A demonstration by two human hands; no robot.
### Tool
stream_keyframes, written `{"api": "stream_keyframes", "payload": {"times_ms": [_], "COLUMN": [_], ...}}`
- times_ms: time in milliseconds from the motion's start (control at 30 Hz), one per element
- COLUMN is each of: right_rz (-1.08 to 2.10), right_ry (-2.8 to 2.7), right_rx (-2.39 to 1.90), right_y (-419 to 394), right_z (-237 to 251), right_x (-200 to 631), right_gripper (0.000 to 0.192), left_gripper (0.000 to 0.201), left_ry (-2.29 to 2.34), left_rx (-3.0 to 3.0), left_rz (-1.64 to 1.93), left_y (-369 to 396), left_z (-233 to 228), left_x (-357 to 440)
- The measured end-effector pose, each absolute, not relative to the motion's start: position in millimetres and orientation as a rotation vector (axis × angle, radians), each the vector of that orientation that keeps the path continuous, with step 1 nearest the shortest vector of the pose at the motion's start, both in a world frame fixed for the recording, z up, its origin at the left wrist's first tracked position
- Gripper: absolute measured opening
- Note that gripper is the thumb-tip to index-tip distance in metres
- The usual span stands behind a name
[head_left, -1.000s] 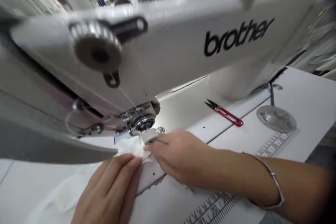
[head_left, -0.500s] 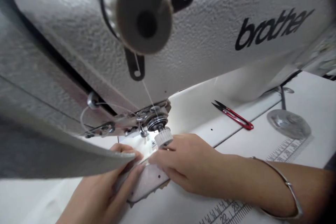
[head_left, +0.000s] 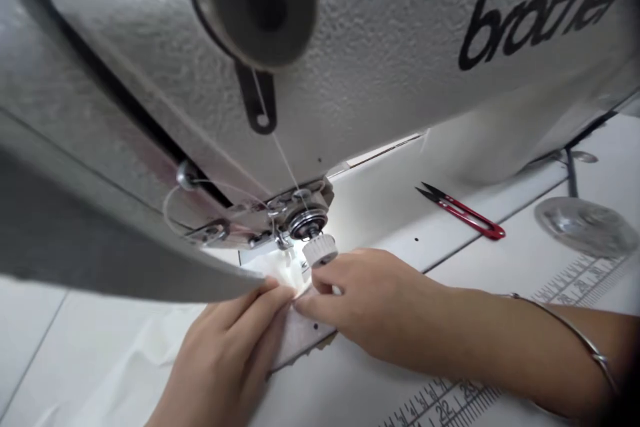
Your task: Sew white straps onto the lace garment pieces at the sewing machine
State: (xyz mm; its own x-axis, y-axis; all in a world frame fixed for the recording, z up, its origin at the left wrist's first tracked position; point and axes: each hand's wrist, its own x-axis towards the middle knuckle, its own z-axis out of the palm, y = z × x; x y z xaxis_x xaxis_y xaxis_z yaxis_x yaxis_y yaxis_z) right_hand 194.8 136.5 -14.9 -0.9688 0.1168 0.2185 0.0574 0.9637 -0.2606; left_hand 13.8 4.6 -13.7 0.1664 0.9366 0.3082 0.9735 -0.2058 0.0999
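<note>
White fabric (head_left: 155, 353) spreads over the sewing machine's bed at the left and runs up under the presser foot area. My left hand (head_left: 233, 340) has its fingertips together on the fabric's edge, just in front of the needle. Close beside it, my right hand (head_left: 370, 300) pinches the same edge between thumb and bent fingers, below the white ribbed tension knob (head_left: 320, 251). The two hands' fingertips nearly meet. The sewing machine (head_left: 380, 80) fills the upper view, and its lit needle area is partly hidden by the fingers and knob.
Red-handled thread snips (head_left: 465, 217) lie on the machine bed to the right. Beyond them sits a clear, rounded object (head_left: 585, 225). A printed ruler scale (head_left: 445, 407) runs across the table's front. A grey curved guard (head_left: 125, 240) reaches in from the left.
The view has shifted, so the machine and snips sit differently. My left hand's fingers have drawn closer together, nearer the right fingertips. My right hand still pinches the fabric edge.
</note>
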Motion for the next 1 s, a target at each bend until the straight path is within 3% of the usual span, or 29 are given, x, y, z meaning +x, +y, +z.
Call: {"api": "stream_keyframes", "payload": {"times_ms": [267,400,533,800,1000], "right_rz": [0.781,0.939,0.868,0.492,0.49], "right_ry": [-2.795,-2.695,-2.733,-2.791,-2.754], "right_rx": [-0.274,-0.367,-0.341,-0.256,-0.19], "right_y": [151,153,150,143,145], "right_z": [-7,-9,-12,-19,-22], "right_x": [196,195,190,188,189], "right_gripper": [0.009,0.027,0.016,0.021,0.019], "left_gripper": [0.029,0.027,0.031,0.021,0.023], "left_ry": [-1.752,-1.802,-1.707,-1.796,-1.765], "left_rx": [-2.355,-2.393,-2.446,-2.421,-2.399], "left_rz": [-0.433,-0.468,-0.443,-0.54,-0.534], "left_y": [-5,-3,-1,3,3], "left_z": [-24,-21,-19,-16,-19], "left_x": [-1,0,0,9,9]}}
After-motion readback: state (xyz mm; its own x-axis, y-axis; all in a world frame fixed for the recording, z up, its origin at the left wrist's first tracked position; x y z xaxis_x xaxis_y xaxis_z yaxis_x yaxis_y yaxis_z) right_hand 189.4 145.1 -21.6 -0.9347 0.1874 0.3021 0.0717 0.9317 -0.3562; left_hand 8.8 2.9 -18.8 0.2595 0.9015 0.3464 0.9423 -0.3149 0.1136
